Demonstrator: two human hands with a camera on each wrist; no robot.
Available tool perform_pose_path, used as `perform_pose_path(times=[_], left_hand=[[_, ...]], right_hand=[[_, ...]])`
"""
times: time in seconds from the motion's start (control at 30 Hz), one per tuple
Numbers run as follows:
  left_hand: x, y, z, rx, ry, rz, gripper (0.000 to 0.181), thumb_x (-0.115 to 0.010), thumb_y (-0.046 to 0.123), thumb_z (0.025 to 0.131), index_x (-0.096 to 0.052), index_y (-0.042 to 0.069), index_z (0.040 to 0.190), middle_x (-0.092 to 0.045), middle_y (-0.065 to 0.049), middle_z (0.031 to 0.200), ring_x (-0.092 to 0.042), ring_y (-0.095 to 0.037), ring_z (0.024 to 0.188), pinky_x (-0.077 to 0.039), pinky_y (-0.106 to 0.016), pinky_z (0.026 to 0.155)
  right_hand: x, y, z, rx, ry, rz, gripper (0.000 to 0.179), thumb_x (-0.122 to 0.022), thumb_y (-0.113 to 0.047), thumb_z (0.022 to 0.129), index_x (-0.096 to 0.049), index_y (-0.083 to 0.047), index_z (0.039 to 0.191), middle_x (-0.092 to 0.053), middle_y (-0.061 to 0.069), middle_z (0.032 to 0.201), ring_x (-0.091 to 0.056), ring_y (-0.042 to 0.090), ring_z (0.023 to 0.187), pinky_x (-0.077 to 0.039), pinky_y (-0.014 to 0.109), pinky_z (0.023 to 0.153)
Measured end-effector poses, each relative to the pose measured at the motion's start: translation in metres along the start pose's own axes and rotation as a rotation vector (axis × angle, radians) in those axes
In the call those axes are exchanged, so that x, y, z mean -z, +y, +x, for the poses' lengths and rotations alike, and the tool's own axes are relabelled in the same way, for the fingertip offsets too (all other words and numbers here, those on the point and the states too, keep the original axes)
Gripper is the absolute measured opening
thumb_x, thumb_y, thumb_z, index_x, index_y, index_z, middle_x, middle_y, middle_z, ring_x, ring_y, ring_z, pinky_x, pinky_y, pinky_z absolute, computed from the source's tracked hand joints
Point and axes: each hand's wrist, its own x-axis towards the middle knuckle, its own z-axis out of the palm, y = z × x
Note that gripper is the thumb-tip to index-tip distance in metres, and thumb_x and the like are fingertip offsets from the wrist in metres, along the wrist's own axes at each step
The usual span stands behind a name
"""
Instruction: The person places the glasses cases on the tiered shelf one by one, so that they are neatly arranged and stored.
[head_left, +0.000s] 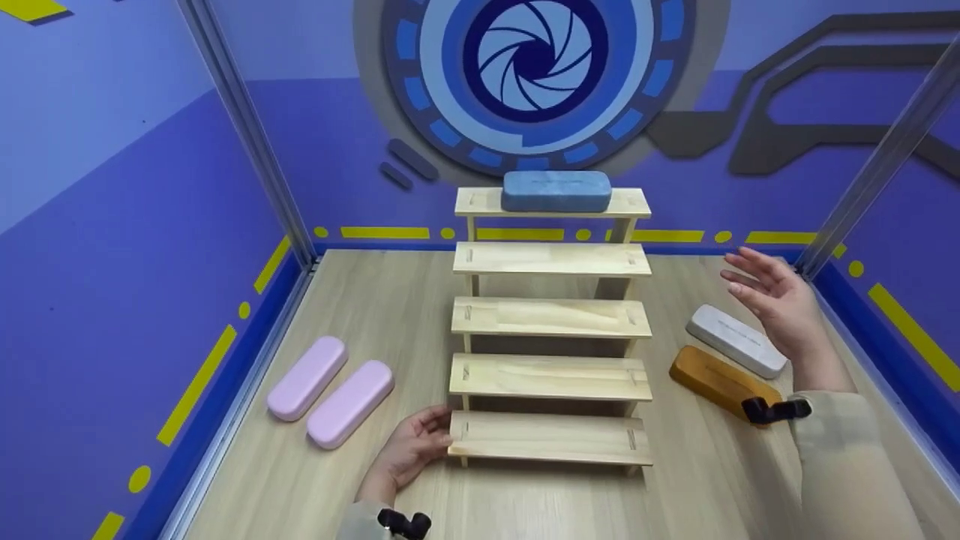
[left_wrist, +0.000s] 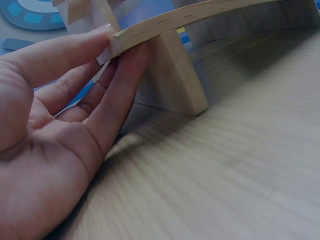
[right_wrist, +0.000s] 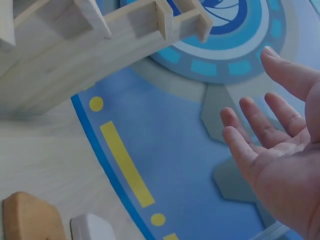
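From the head view, I see a stepped wooden rack (head_left: 551,316) standing on the counter (head_left: 285,480) between the person's two hands. Its bottom step (head_left: 551,437) meets the left hand (head_left: 411,448) at one end. The right hand (head_left: 780,304) is raised on the other side, apart from the rack, fingers loosely bent around nothing. Near it a grey case (head_left: 731,339) and an orange-brown case (head_left: 709,375) lie side by side. A blue case (head_left: 556,192) sits on the top step (head_left: 480,201), and two pink cases (head_left: 351,405) lie beyond the left hand, to its left.

In the left wrist view, the left hand pinches a step's end, thumb above and fingers beneath, beside a leg (left_wrist: 177,75) of the rack.

In the right wrist view, the right hand is relaxed and empty, thumb well away from the fingers; the rack is across from it.
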Motion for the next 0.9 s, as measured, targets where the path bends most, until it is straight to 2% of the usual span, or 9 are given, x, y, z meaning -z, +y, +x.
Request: perform_pose_path(times=[0.27,0.67,0.9], left_hand=[[0.001,-0.001,-0.001,-0.012,-0.022,-0.012,0.065,-0.063,-0.011,0.090,-0.034,-0.017,0.148,-0.060,-0.006,0.122,-0.064,-0.015,0.107,-0.060,-0.024,0.088],[0.002,-0.002,-0.001,-0.017,-0.037,0.006,0.065,-0.064,-0.009,0.091,-0.032,-0.017,0.147,-0.061,-0.006,0.123,-0.064,-0.014,0.106,-0.059,-0.024,0.089],[0.003,-0.003,0.000,-0.024,-0.031,0.008,0.066,-0.065,-0.008,0.091,-0.033,-0.016,0.148,-0.060,-0.007,0.124,-0.065,-0.014,0.107,-0.060,-0.024,0.089]], right_hand=[[0.020,0.013,-0.031,0.002,-0.009,0.037,0.051,-0.050,0.014,0.099,-0.052,-0.007,0.145,-0.068,-0.002,0.135,-0.069,0.010,0.117,-0.056,0.017,0.096],[0.049,0.037,-0.075,-0.098,-0.040,-0.043,0.056,-0.050,0.012,0.100,-0.047,-0.010,0.151,-0.067,-0.008,0.136,-0.068,0.005,0.119,-0.054,0.013,0.096],[0.064,0.051,-0.093,-0.187,0.014,-0.051,0.055,-0.053,0.010,0.100,-0.050,-0.018,0.148,-0.068,-0.014,0.132,-0.068,0.000,0.116,-0.055,0.012,0.092]])
